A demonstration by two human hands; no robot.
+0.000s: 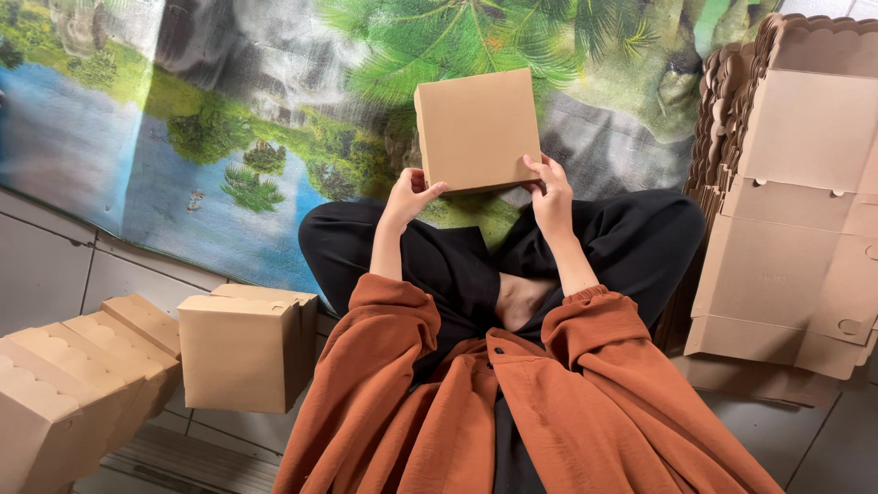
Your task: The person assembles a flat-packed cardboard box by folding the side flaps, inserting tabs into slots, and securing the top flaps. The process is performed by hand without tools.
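Note:
A closed brown cardboard box (476, 128) is held up in front of me, above my crossed legs in black trousers. My left hand (411, 195) grips its lower left corner, fingers curled on the edge. My right hand (551, 192) holds the lower right corner the same way. Both forearms come out of rust-orange sleeves. The box's flat side faces the camera.
A stack of flat unfolded cardboard blanks (791, 201) leans at the right. Folded boxes (240, 352) and more with scalloped edges (73, 384) stand at the left on the tiled floor. A printed landscape sheet (183, 119) covers the ground ahead.

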